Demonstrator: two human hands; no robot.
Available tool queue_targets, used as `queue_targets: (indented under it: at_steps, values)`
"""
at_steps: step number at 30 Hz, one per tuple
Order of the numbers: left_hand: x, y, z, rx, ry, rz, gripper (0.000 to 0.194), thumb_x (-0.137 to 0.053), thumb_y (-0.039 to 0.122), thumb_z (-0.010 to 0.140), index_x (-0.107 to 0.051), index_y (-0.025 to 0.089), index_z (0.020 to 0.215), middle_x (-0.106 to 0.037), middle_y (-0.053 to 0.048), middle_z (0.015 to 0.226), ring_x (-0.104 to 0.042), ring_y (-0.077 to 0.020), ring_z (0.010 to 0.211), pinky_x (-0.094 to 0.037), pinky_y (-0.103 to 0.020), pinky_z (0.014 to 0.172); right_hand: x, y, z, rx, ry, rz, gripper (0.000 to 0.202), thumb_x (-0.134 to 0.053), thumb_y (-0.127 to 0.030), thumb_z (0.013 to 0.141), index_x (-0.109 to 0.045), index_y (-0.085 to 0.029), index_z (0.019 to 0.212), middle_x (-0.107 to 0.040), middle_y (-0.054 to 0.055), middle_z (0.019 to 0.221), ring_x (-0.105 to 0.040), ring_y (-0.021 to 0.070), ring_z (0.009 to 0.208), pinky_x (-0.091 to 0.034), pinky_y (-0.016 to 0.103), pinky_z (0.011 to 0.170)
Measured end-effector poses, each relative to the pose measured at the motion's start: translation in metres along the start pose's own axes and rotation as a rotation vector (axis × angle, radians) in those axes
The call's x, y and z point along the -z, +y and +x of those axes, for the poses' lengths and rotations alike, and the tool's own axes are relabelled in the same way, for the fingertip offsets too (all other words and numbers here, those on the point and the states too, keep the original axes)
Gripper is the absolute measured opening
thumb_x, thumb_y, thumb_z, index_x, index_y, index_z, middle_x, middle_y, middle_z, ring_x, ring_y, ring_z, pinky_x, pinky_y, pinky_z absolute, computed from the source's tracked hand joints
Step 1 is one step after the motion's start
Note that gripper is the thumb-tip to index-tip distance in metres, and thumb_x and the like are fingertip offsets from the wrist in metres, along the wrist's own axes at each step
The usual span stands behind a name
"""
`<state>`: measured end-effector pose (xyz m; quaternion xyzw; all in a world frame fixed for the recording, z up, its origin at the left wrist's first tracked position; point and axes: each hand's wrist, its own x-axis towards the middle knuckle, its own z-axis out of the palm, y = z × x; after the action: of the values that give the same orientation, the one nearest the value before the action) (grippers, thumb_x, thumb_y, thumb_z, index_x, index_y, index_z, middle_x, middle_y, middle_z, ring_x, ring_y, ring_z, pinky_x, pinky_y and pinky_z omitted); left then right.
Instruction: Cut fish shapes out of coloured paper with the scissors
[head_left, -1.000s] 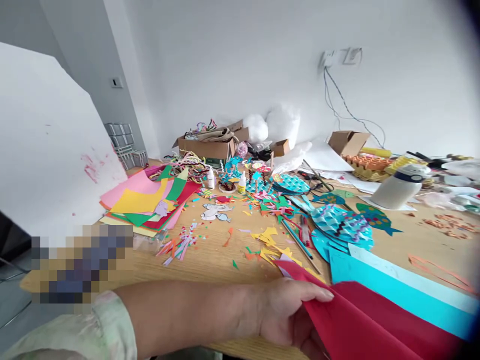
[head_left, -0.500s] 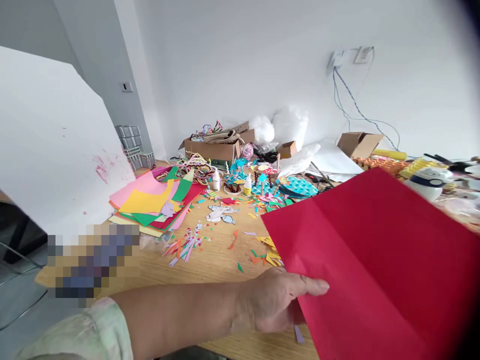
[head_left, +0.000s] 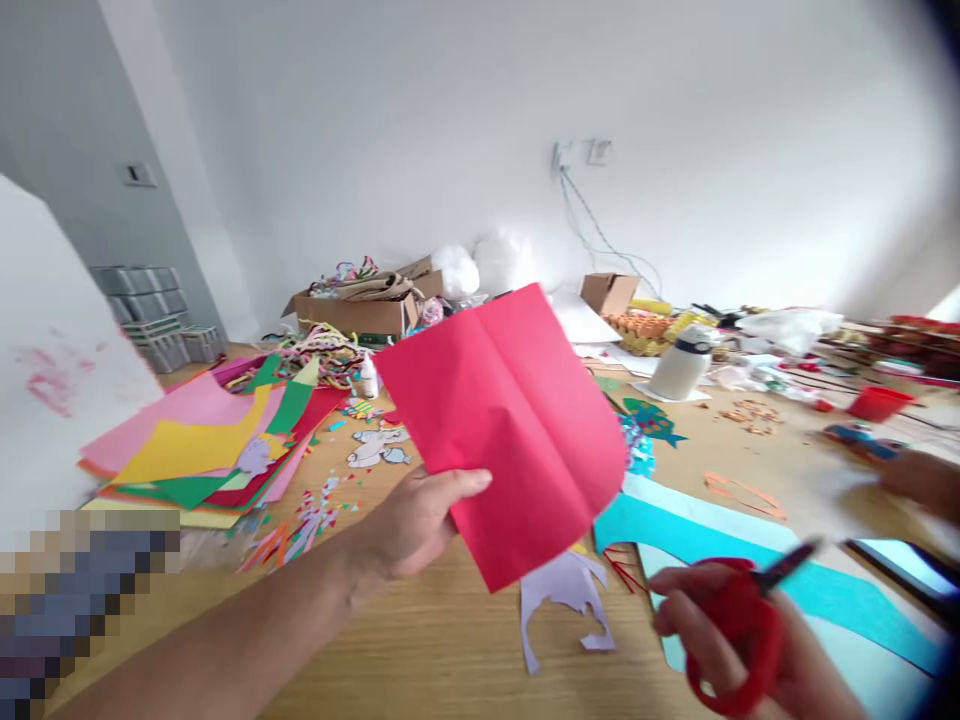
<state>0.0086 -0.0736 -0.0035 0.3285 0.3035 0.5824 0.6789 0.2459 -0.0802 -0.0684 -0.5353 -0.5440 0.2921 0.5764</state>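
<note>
A sheet of red paper (head_left: 517, 420) with a crease down its middle is pinched at its lower left edge by my left hand (head_left: 424, 515), thumb on top. One long edge of the sheet bends away from me. At the lower right, my right hand (head_left: 720, 630) holds red-handled scissors (head_left: 739, 640), blurred by motion, their dark blades pointing up to the right, apart from the paper. Below the red sheet lies a lilac paper scrap (head_left: 559, 590) with cut-outs. Close to the scissors are turquoise paper sheets (head_left: 780, 560).
Coloured paper sheets (head_left: 202, 430) are piled at the left, with thin strips (head_left: 300, 535) in front. A glue bottle (head_left: 369, 377) and a cardboard box (head_left: 352, 310) stand behind. A white bottle (head_left: 681, 365) is at the back right. Another person's hand (head_left: 922, 485) is at the right edge.
My view has turned right. The red paper has moved left and farther from me. My right hand with the scissors has come into view, as has another person's hand.
</note>
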Motion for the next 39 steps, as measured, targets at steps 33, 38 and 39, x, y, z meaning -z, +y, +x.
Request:
queue_targets:
  at_steps: [33, 38, 39]
  values:
    - [0.021, 0.025, 0.007, 0.080, 0.181, 0.072, 0.020, -0.057, 0.019, 0.078, -0.069, 0.018, 0.095, -0.076, -0.004, 0.086, -0.067, -0.0237, 0.092, -0.053, -0.036, 0.081, -0.088, -0.018, 0.017, -0.091, -0.075, 0.698, 0.020, -0.068, -0.026, 0.073, -0.049, -0.021, 0.079, -0.050, -0.007, 0.059, -0.045, 0.0070, 0.046, -0.036, 0.018, 0.042]
    - [0.032, 0.028, 0.003, 0.075, 0.166, 0.106, 0.016, -0.063, 0.021, 0.072, -0.072, 0.018, 0.085, -0.076, -0.005, 0.088, -0.066, -0.0272, 0.093, -0.053, -0.036, 0.080, -0.086, -0.016, 0.022, -0.068, -0.049, 0.729, 0.019, -0.068, -0.027, 0.074, -0.050, -0.019, 0.076, -0.049, -0.007, 0.058, -0.043, 0.0056, 0.045, -0.034, 0.017, 0.042]
    - [0.034, 0.030, 0.002, 0.079, 0.163, 0.114, 0.016, -0.065, 0.021, 0.070, -0.073, 0.018, 0.083, -0.076, -0.006, 0.088, -0.066, -0.0282, 0.094, -0.054, -0.037, 0.079, -0.084, -0.017, 0.023, -0.054, -0.024, 0.738, 0.020, -0.068, -0.027, 0.074, -0.050, -0.019, 0.076, -0.048, -0.008, 0.057, -0.043, 0.0052, 0.045, -0.034, 0.016, 0.041]
